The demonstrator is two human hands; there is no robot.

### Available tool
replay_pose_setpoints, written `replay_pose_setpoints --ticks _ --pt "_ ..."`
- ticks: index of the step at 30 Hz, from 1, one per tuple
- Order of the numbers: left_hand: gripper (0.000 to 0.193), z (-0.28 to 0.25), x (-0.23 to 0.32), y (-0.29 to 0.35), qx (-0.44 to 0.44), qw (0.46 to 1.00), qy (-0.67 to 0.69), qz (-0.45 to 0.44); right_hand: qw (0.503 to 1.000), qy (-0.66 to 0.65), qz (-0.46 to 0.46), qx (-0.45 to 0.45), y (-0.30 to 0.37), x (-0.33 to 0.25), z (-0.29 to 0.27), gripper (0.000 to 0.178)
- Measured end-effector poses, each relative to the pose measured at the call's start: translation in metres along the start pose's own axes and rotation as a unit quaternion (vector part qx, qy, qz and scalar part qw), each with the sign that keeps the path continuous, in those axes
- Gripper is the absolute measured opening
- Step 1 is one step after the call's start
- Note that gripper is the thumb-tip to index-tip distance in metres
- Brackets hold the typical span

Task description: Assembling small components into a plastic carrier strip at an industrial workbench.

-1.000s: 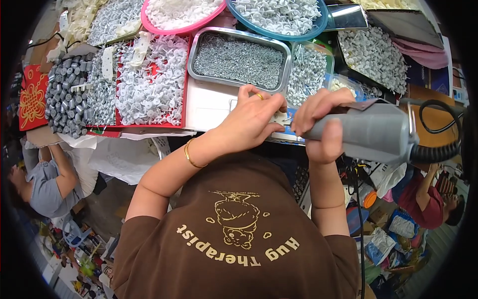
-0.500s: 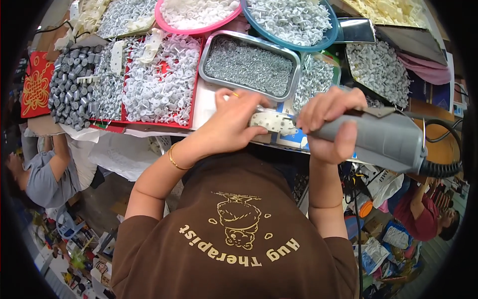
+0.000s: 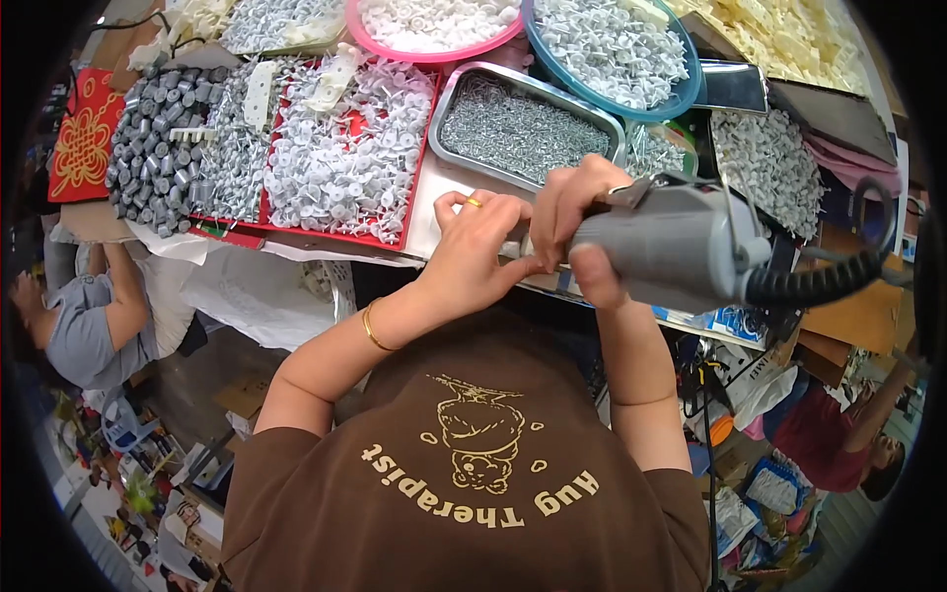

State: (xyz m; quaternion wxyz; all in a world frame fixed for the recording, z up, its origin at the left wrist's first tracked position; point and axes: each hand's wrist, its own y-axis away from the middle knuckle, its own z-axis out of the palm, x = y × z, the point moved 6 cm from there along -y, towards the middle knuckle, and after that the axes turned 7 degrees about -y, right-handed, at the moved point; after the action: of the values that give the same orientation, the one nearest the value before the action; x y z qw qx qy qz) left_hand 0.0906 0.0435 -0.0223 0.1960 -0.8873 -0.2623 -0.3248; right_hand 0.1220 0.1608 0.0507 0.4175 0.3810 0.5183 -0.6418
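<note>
In my right hand [image 3: 577, 222] is a grey electric screwdriver [image 3: 661, 252], held nearly level with its rear end to the right. Its black coiled cord [image 3: 819, 276] bends up behind it, and my curled fingers hide its tip. My left hand [image 3: 483, 242], a gold ring and bracelet on it, meets the right fingertips at the table's front edge. Thumb and fingers of the left are pinched around a cream plastic piece, now almost wholly hidden between the two hands.
Beyond my hands are a metal tray [image 3: 483, 170] of small screws, a red tray [image 3: 422, 163] of white pins, a pink basin [image 3: 434, 54] and a teal basin [image 3: 693, 84]. Dark grey cylinders [image 3: 163, 138] lie left. People sit at far left [image 3: 94, 326] and far right [image 3: 829, 424].
The screwdriver and right hand have moved left, close against my left hand, and the tool's rear has swung nearer. The studded cream piece, visible before, is now covered. The view has shifted slightly.
</note>
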Motion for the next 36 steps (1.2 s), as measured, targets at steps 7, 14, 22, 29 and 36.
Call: replay_pose_setpoints --ticks 7,14,22,29,36 --pt "0.041 0.002 0.003 0.007 0.03 0.998 -0.028 0.053 0.99 -0.084 0.035 0.106 0.011 -0.022 0.01 0.046" --pt "0.042 0.003 0.003 0.008 0.029 0.997 -0.033 0.068 0.996 -0.001 0.089 0.015 0.017 0.003 0.011 0.044" --pt "0.035 0.0 0.008 0.006 0.054 0.996 -0.022 0.061 0.99 -0.055 0.012 0.128 0.029 -0.021 -0.013 0.045" --pt "0.037 -0.002 0.011 0.003 0.027 0.997 -0.027 0.072 0.995 0.003 0.012 0.101 0.033 -0.018 -0.018 0.046" --pt "0.036 0.001 0.012 0.004 0.025 0.996 -0.023 0.088 0.989 0.043 0.01 0.14 0.041 -0.025 -0.023 0.045"
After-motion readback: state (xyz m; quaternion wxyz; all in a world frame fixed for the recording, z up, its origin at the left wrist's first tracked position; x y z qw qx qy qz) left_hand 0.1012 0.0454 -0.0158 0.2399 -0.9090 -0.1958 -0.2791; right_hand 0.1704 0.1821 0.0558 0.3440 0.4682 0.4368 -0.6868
